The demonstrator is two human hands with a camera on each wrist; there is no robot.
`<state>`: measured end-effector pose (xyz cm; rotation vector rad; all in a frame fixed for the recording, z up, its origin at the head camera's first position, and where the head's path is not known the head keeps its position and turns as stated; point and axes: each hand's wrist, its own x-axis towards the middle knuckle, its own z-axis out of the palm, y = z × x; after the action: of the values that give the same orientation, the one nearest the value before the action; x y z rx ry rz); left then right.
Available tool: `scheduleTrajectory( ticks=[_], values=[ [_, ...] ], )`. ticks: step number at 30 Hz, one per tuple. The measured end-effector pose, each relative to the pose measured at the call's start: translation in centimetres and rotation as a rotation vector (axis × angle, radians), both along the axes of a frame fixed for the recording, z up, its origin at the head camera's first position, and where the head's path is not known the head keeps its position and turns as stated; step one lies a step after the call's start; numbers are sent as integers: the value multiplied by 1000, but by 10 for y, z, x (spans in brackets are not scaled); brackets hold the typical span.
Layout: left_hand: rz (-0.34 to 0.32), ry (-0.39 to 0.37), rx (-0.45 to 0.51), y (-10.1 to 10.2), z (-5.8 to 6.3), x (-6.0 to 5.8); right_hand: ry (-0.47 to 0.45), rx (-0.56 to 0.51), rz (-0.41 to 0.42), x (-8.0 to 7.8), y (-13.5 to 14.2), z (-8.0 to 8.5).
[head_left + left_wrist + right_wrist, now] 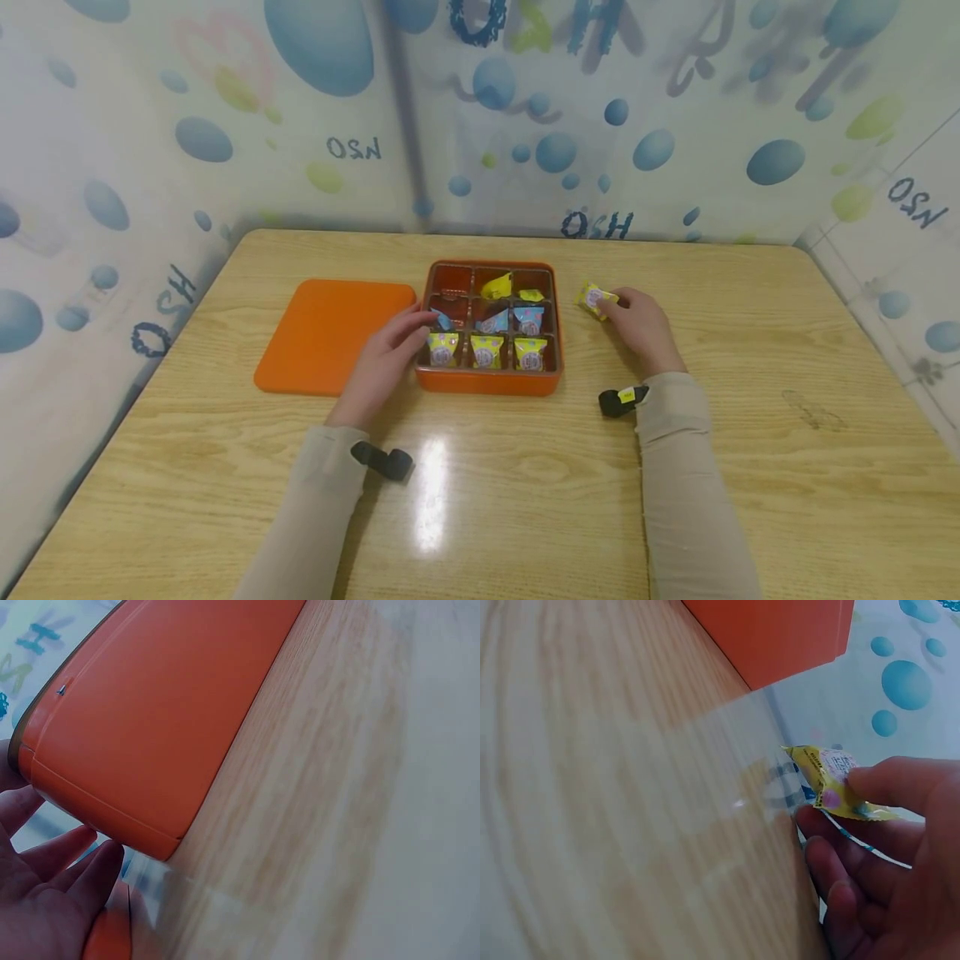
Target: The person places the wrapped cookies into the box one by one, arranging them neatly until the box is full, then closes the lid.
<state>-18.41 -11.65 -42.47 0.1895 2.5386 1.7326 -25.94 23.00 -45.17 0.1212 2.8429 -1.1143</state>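
A small yellow wrapped candy (pixel 595 298) is pinched between the thumb and fingers of my right hand (pixel 641 327), to the right of an orange box (pixel 487 383). The right wrist view shows the candy (pixel 829 784) close above the table, its printed label partly under the thumb. My left hand (pixel 386 358) rests at the box's left side, fingertips at the rim, fingers loosely extended. Inside the box is a clear divided tray. Yellow candies (pixel 487 352) fill its front row, blue ones (pixel 528 320) lie in the middle row, and yellow ones (pixel 497 287) sit in the back middle and back right compartments.
An orange lid (pixel 322 333) lies flat on the wooden table (pixel 510 483), left of the box and partly behind the left hand. A wall (pixel 510 125) with blue and green spots and letters stands behind the table's far edge.
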Motion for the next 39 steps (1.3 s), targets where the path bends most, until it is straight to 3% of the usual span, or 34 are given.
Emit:
scheduleTrajectory(
  ticks=[16,25,27,29,32,34,39],
  values=[
    [2,-18,8,0,0,0,-14,7,75,-4,-9,-3],
    [2,-17,12,0,1,0,-17,5,76,-3,-10,-3],
    [2,-11,8,-2,-7,-4,-11,-5,79,-4,-10,-4],
    [1,-14,1,-3,-7,-5,-4,-12,84,-5,-11,-4],
    [3,-15,-5,-2,-6,-4,-6,-15,93,-5,-13,-4],
    [7,-29,3,1,2,0,-9,-12,96,-5,-14,-3],
    [11,-36,27,-3,-8,-5,-19,-16,105,-3,-15,-2]
  ],
)
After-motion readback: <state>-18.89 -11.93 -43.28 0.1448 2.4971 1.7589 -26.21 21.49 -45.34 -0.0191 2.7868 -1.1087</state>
